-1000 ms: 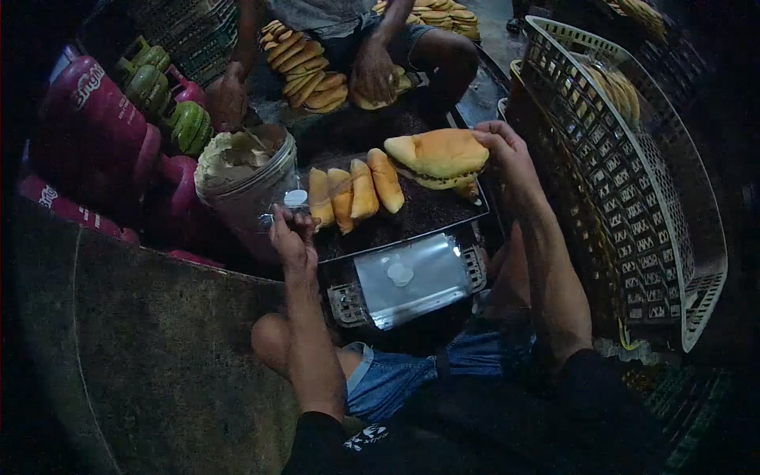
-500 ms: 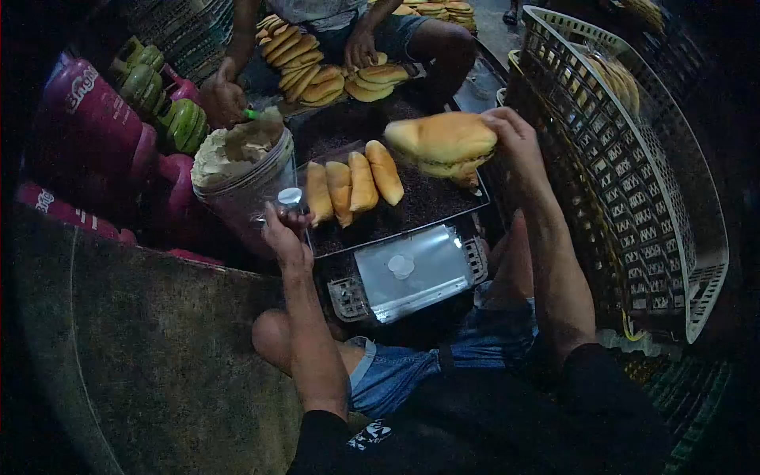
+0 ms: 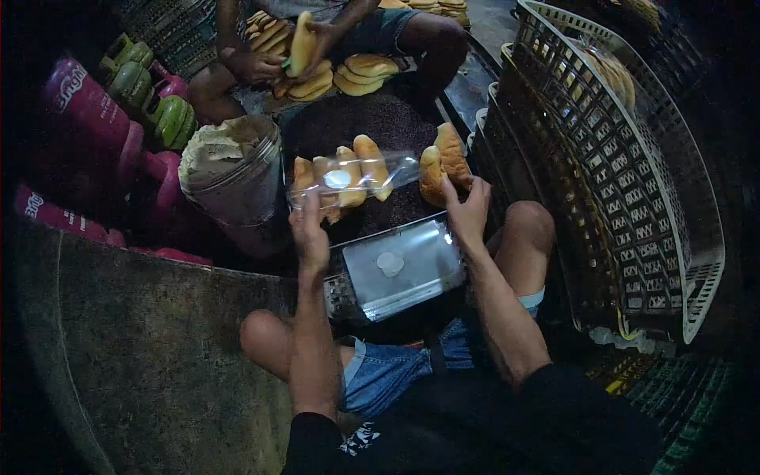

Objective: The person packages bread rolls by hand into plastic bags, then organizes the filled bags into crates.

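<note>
The left hand (image 3: 310, 231) pinches the near edge of a clear bag (image 3: 354, 174) between thumb and fingers, and the bag stretches flat toward 2 o'clock from it. The right hand (image 3: 467, 210) has its fingers closed around the lower end of a pair of buns (image 3: 442, 162), which stand on end just off the bag's open right end. Under the bag lies a row of buns (image 3: 372, 162), side by side on a dark tray (image 3: 356, 123). At 10 o'clock from the left hand stands a tub (image 3: 229, 170) heaped with pale cream. Between the two wrists, at 6 o'clock from the tray, lies a stack of flat bags (image 3: 404, 269). At 3 o'clock from the right hand a white basket (image 3: 633, 182) rises on its side. Red gas cylinders (image 3: 83, 119) stand at 9 o'clock. At 12 o'clock another person's hands (image 3: 261, 63) hold a single bun (image 3: 302, 43) over piled rolls (image 3: 360, 71).
</note>
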Motion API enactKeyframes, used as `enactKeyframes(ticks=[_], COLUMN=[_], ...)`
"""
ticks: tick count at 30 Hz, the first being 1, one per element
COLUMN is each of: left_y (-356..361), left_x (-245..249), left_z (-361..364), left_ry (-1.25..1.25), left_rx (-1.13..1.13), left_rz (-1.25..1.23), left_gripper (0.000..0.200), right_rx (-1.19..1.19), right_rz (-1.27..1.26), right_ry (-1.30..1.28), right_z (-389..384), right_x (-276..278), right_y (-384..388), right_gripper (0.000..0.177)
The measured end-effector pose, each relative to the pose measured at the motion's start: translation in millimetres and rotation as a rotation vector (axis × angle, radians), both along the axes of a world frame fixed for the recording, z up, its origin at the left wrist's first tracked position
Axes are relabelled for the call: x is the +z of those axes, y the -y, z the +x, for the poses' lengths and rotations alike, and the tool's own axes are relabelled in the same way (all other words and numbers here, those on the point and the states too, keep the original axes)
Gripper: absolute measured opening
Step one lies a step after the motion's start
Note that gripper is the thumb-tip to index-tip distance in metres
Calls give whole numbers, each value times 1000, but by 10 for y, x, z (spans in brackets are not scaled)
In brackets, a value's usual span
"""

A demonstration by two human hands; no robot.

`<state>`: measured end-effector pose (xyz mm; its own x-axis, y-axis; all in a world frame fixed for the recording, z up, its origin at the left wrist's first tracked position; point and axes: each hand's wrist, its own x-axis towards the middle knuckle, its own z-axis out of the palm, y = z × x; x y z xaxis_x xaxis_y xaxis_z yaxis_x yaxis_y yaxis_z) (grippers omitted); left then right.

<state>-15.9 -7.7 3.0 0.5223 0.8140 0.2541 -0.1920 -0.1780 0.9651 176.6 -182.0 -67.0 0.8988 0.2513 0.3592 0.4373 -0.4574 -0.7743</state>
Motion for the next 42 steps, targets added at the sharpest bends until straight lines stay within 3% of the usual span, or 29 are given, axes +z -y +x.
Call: enactKeyframes(ticks=[1, 2, 3, 4, 7, 10, 13, 16, 17, 20, 21, 23, 25, 26, 28, 29, 31, 32, 34, 36, 39, 42], left_y=[22, 64, 144, 156, 195, 217, 299, 250, 324, 234, 152, -63, -259, -323, -410, -549, -596, -595, -650, -657, -561, -467], left_x=[4, 19, 109, 37, 50, 293, 218, 310, 386, 164, 155, 153, 85, 102, 103, -133, -171, -189, -285, -270, -183, -129], left_z=[-6, -15, -10, 27, 100, 60, 107, 86, 81, 106, 152, 206, 135, 90, -20, -93, -118, -105, -122, -80, 3, -6], left_ry=[-93, -187, -253, -94, 442, 501, 121, 366, 511, 264, 250, 185, 163, 190, 240, 254, 347, 392, 376, 349, 297, 262], left_rx=[-53, -110, -196, -196, -218, -211, -64, -50, -109, -9, 152, 340, 499, 492, 471, 533, 453, 406, 300, 233, 184, 108], left_rz=[169, 336, 275, 102, -457, -629, -364, -492, -599, -364, -345, -291, -294, -424, -693, -729, -732, -738, -686, -640, -588, -553], left_gripper=[37, 37, 43, 44, 52, 55, 53, 42, 30, 24, 22, 25, 34, 36, 44, 55, 60, 63, 65, 66, 66, 67], right_rx=[213, 350, 482, 614, 587, 693, 621, 643, 634, 671, 723, 747, 667, 551, 430, 440, 451, 490, 443, 487, 612, 691], right_rz=[329, 377, 427, 478, 611, 621, 642, 686, 699, 618, 425, 197, 148, 75, -227, -170, -59, 205, 181, 451, 777, 823], right_ry=[-438, -742, -1043, -1339, -857, -825, -922, -982, -976, -972, -992, -798, -407, -86, 156, 163, 167, -87, -321, -686, -800, -874], right_z=[-31, -90, -145, -180, -289, -383, -475, -460, -461, -523, -488, -402, -404, -375, -362, -312, -133, -19, 208, 293, 558, 662], right_x=[171, 453, 781, 951, 994, 955, 989, 912, 885, 964, 966, 895, 444, 79, -220, -358, -522, -515, -162, 488, 916, 1052], right_y=[-4, 17, 44, 54, -58, -52, 29, 92, 85, 45, 56, -137, -580, -748, -883, -947, -1053, -1057, -795, -427, -132, -54], right_gripper=[48, 45, 42, 38, 25, 19, 23, 26, 25, 16, 20, 28, 36, 59, 59, 58, 56, 47, 38, 36, 35, 35])
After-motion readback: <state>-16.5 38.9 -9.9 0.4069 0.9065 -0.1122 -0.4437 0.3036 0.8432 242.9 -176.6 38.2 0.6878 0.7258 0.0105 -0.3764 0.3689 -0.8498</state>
